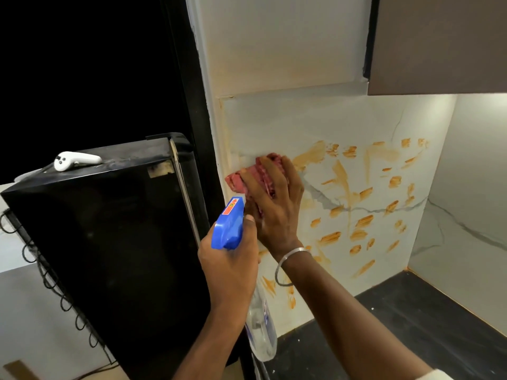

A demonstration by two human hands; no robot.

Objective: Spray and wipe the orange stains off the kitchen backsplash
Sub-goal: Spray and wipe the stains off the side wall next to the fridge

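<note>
The white marble-look backsplash [356,119] carries several orange stains [365,220] across its middle and lower part. My right hand [274,198] presses a crumpled pink cloth [260,174] flat against the wall near the backsplash's left edge, fingers spread over it. My left hand [230,264] grips a spray bottle just in front of that hand. The bottle has a blue trigger head [229,226] pointing up towards the wall and a clear body [260,325] hanging below my fist.
A black fridge [109,229] stands at the left with a white controller [74,160] on top. A brown upper cabinet [439,45] hangs at the top right. A dark countertop [411,319] runs below the backsplash, meeting a side wall [472,187] at the right.
</note>
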